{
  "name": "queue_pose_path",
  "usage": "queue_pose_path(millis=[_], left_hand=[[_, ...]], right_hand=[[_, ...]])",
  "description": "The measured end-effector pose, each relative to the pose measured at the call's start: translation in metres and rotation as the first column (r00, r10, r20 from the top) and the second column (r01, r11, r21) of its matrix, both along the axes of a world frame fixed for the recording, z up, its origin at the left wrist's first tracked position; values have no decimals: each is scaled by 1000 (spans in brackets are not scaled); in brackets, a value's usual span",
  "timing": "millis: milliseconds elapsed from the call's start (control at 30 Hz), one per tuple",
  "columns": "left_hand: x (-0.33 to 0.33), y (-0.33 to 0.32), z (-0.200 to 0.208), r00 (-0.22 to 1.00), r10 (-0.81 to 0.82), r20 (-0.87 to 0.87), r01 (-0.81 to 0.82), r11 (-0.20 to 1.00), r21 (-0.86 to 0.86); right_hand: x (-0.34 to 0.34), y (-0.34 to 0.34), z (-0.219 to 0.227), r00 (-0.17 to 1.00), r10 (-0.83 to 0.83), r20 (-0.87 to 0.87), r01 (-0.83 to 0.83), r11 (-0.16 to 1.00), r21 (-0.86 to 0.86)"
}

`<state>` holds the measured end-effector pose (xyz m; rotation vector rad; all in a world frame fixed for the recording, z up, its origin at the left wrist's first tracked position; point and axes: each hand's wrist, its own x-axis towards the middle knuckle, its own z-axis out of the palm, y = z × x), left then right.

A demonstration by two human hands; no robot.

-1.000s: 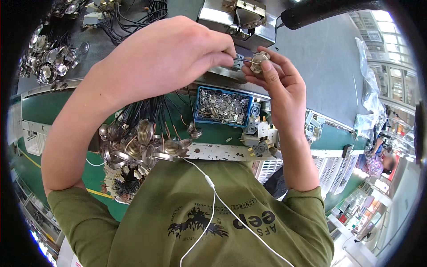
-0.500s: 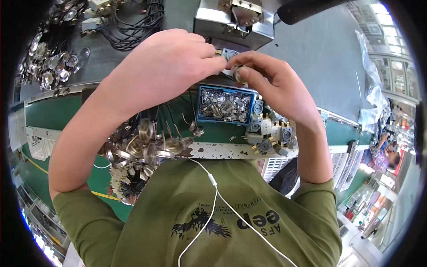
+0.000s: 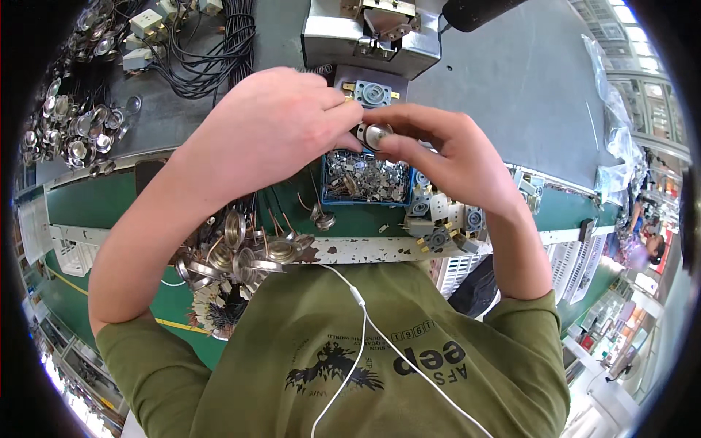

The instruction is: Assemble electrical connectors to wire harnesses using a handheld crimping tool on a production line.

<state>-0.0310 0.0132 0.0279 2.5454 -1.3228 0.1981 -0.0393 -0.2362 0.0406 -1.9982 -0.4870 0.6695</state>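
Observation:
In front of my chest my right hand (image 3: 456,153) pinches a round silver metal cap (image 3: 377,136) between thumb and fingers. My left hand (image 3: 285,124) is closed, its fingertips meeting the cap's left side; whatever they grip is hidden behind the fingers. Just beyond both hands sits a grey switch-like block (image 3: 373,94) with a round face and brass tabs. Below the hands stands a blue tray (image 3: 358,203) filled with small metal clips (image 3: 365,179).
Beyond the block is a metal fixture (image 3: 370,47) with a black handle (image 3: 482,11). More grey blocks (image 3: 438,219) lie right of the tray. Cupped metal parts on wires (image 3: 234,252) crowd the near left edge; others (image 3: 87,131) and black cables (image 3: 237,44) lie farther left.
Both hands have come slightly nearer to me, over the tray's far edge. The round cap has turned its flat face into view, and the grey block beyond is more exposed.

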Motion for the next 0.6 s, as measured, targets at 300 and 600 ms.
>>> queue_pose_path(millis=[300,600], left_hand=[[-9,2,12,967,-115,-226,128,991,45],[32,-19,3,923,123,-366,-178,976,-122]], right_hand=[[-6,-13,-47,695,-7,719,178,971,-163],[-2,-22,-10,769,-245,590,213,969,125]])
